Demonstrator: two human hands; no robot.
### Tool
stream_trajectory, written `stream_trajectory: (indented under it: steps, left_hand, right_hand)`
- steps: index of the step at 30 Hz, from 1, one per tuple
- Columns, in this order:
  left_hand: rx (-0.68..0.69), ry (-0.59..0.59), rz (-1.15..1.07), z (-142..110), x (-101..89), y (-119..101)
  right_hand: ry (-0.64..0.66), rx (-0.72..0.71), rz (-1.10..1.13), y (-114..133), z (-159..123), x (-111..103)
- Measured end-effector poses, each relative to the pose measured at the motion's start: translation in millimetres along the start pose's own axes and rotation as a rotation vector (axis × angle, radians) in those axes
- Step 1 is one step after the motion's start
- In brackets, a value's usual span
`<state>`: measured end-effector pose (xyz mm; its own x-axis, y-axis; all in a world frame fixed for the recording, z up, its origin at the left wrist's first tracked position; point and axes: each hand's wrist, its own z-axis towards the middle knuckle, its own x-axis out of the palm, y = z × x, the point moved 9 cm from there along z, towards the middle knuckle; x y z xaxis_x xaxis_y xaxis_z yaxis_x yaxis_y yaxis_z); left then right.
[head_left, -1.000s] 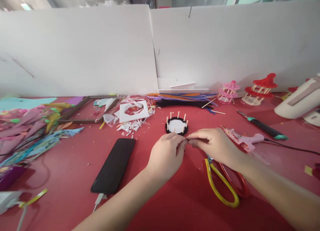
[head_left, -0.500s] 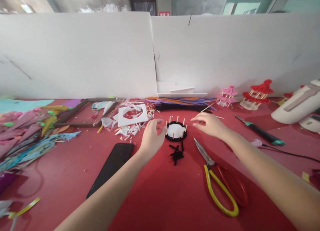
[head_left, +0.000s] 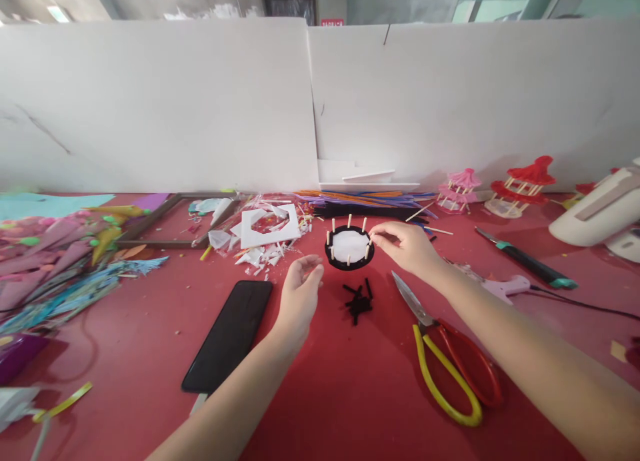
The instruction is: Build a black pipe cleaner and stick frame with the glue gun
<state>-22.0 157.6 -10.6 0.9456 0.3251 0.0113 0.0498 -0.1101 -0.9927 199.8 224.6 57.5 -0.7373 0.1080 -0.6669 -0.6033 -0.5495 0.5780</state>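
A round white disc base with a black fuzzy rim and several short wooden sticks standing around its edge is in front of me. My right hand pinches its right edge between thumb and fingertips, and the base looks slightly raised off the table. My left hand is to the left and nearer me, apart from the base, fingers curled and thumb apart, with nothing seen in it. Short black pipe cleaner pieces lie in a small heap below the base. Scissors with yellow and red handles rest under my right forearm.
A black phone lies at left, near a white cut-out foam frame and scraps. Pipe cleaners lie along the white board. A pink pagoda, red pagoda, utility knife and glue gun are right.
My right hand has moved in and taken hold of the base's right edge. My left hand has drawn back from its left side. The base has shifted slightly up, away from the black pieces.
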Motion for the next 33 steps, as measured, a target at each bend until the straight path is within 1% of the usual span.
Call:
stream_trajectory:
  steps: [3,8,11,13,15,18,20,24,29,33]
  left_hand:
    - [-0.086,0.063,-0.179,-11.3,6.1,6.6]
    - [-0.164,0.223,-0.386,-29.9,27.5,3.8]
    - [-0.185,0.309,-0.430,-40.3,36.3,2.9]
    - [-0.195,0.348,-0.435,-44.9,38.5,4.4]
    - [-0.193,0.368,-0.423,-47.1,38.0,5.9]
    - [-0.184,0.368,-0.390,-48.0,35.6,7.0]
    - [-0.184,0.367,-0.387,-48.6,34.8,6.5]
    - [-0.212,0.347,-0.403,-50.7,33.8,6.4]
    - [-0.238,0.365,-0.397,-53.6,35.9,5.8]
    - [-0.248,0.387,-0.404,-55.5,38.6,4.6]
  right_hand:
    - [-0.063,-0.007,0.005,11.7,-9.6,-12.8]
    - [-0.117,-0.035,-0.031,37.0,-39.4,-31.1]
    - [-0.160,-0.145,-0.100,59.7,-57.8,-40.0]
    - [-0.194,-0.234,-0.147,74.1,-68.2,-43.8]
    - [-0.214,-0.285,-0.169,82.7,-75.5,-44.8]
    - [-0.226,-0.315,-0.161,87.3,-81.6,-43.7]
    - [-0.211,-0.318,-0.142,87.2,-83.3,-41.1]
    - [-0.195,-0.328,-0.120,88.5,-85.4,-39.2]
    - [-0.258,-0.295,-0.114,89.5,-87.1,-47.2]
    - [-0.254,-0.264,-0.107,85.3,-87.5,-48.0]
